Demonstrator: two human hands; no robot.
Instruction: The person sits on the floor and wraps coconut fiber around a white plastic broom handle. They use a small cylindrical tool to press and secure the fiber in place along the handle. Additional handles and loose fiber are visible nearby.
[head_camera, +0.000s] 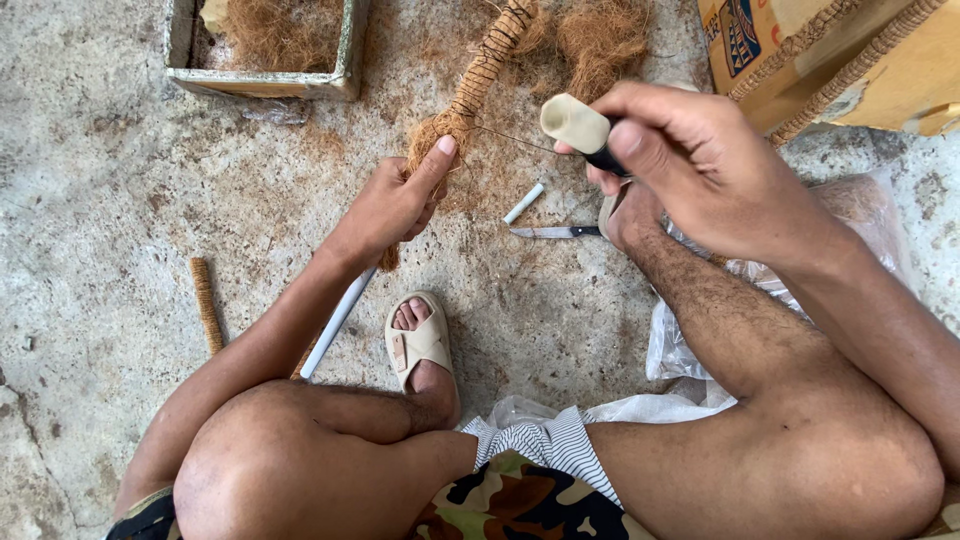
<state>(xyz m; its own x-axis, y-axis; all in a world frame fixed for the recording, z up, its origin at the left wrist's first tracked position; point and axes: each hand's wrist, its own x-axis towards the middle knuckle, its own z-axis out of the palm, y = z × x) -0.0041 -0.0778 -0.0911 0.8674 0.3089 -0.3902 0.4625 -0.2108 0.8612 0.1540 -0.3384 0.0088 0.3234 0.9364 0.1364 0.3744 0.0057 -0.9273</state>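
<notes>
Your left hand (392, 205) is closed around a white pipe wrapped in coir fibre (470, 90), thumb pressed on the wrap; the pipe's top is cut off by the frame edge. Your right hand (700, 165) grips a cream-ended spool (577, 125), its dark body mostly hidden by your fingers. A thin thread (510, 140) between them is barely visible. A knife (555, 232) lies on the concrete floor (100, 180) just beyond, handle hidden behind your foot.

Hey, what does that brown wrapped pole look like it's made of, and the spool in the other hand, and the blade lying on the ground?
The wrapped pole looks like a white tube covered in coconut-like fibre: coarse, brown, shaggy strands, bound by thin thread. The spool in the right hand seems wound with pale, matte thread; its dark core may be plastic. The knife has a shiny, probably steel blade and a dark handle.
</notes>
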